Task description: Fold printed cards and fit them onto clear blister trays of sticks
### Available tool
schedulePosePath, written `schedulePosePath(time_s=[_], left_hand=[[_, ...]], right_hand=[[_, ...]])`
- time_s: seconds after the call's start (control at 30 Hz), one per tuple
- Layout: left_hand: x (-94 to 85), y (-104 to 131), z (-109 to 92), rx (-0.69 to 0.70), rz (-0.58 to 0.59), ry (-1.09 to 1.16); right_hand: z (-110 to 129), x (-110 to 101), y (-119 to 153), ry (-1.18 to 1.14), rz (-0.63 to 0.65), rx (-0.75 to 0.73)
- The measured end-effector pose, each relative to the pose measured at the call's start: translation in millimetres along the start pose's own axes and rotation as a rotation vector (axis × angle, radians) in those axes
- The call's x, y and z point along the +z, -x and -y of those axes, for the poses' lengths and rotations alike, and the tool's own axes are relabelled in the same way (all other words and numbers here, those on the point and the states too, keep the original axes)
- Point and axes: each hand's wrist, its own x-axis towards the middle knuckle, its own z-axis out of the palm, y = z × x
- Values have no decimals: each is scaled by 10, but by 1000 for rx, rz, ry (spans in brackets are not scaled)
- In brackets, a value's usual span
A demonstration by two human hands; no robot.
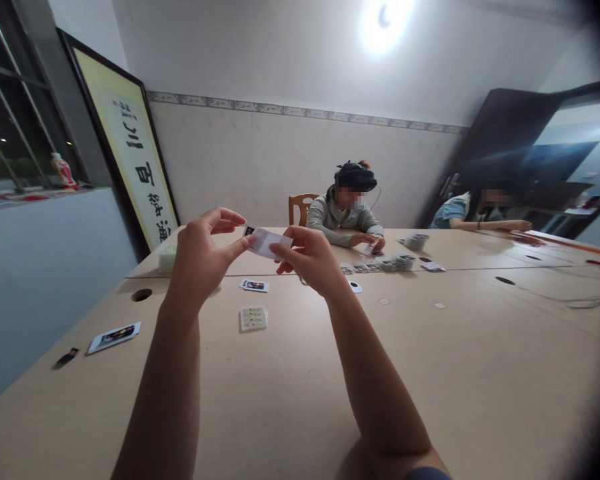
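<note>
Both my hands are raised above the table, holding a small white slip (267,243) between them. Dark print shows at the slip's left end. My left hand (200,257) pinches that end with the thumb in front, its upper fingers curled and lifted. My right hand (313,259) grips the other end between thumb and fingers. Below them on the table lies a small clear plastic case (253,319) with several small compartments. Just behind it is a white packet with a dark printed picture (255,285). Whether the slip is paper or a sticker I cannot tell.
A larger printed packet (114,337) and a small dark piece (67,358) lie at left, near a cable hole (141,295). Across the table, a person (347,207) works behind rows of stacked cases (390,263). Another person (480,210) sits farther right. Cables (580,300) cross the right side.
</note>
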Motion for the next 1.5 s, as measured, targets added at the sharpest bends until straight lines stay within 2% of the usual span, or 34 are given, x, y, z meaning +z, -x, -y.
schedulePosePath(time_s=[0.53, 0.8, 0.97, 1.1, 1.27, 1.5], left_hand=[[-83, -28, 79, 33, -47, 71], [-135, 8, -2, -17, -29, 41], [-168, 55, -61, 15, -47, 79], [-113, 64, -37, 32, -3, 138], [74, 163, 100, -28, 97, 153], [287, 638, 473, -223, 189, 35]], right_hand=[[12, 3, -6, 2, -30, -1], [39, 14, 18, 10, -30, -22], [131, 3, 71, -49, 8, -72], [170, 30, 133, -70, 17, -73], [-60, 124, 189, -12, -6, 6], [-658, 261, 534, -25, 36, 213]])
